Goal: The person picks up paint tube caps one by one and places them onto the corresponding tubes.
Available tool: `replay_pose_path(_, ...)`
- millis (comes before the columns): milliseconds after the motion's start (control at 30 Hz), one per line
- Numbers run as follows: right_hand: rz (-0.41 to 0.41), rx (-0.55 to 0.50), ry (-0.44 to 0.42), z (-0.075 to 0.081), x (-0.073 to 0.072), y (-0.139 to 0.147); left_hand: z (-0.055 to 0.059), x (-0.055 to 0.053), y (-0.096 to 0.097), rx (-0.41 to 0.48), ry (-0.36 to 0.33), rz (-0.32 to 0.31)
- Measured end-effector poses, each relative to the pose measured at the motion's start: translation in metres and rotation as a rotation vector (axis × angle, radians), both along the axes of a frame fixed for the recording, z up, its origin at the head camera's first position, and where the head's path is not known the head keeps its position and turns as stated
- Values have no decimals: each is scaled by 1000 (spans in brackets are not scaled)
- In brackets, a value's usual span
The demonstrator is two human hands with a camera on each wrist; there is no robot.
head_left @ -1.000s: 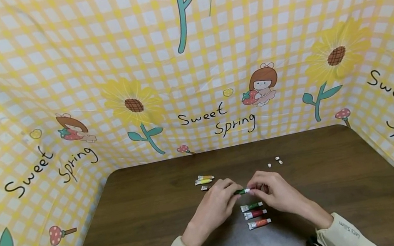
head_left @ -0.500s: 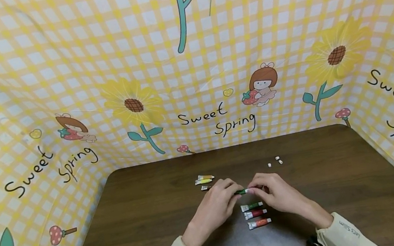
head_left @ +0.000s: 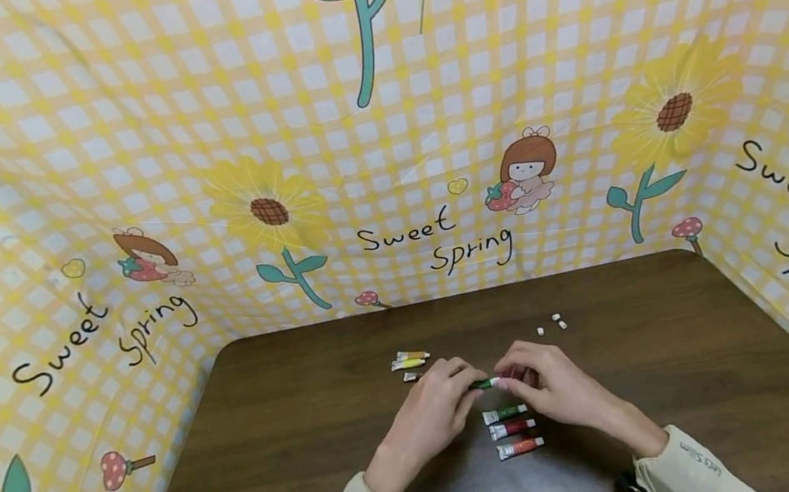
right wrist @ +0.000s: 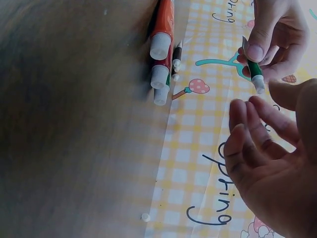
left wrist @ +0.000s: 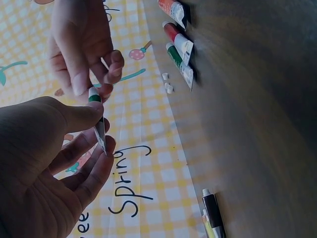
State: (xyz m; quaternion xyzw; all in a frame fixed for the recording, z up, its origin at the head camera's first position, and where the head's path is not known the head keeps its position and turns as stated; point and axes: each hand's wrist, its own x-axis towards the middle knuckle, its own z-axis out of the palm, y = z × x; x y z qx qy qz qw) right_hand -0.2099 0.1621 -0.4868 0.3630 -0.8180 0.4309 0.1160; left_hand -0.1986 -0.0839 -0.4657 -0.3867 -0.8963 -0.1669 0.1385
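Note:
My left hand pinches a small green paint tube between thumb and fingers, holding it above the table. The tube's white cap points toward my right hand, whose thumb and index fingertips are right at the cap's end, one on either side. In the left wrist view the tube's silver crimped end lies along my left fingers. Below the hands, a second green tube, a dark red tube and an orange tube lie in a column, white caps to the right.
Orange-yellow, yellow and dark tubes lie beyond my left hand. Small white caps sit at the table's back right. A checked cloth stands around the back and sides of the dark wooden table.
My right fingers shift slightly at the cap: they drop a little, then rise again. My left hand and the held paint tube stay nearly still, and the other tubes and caps stay put.

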Motion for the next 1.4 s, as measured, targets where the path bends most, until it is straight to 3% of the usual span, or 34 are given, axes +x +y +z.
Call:
replay_pose_path(567, 45, -82, 120, 0, -2, -2, 1, -2, 0, 9, -19, 1)
replay_pose_path(1400, 24, -47, 70, -2, -1, -1, -1, -1, 0, 8, 23, -13)
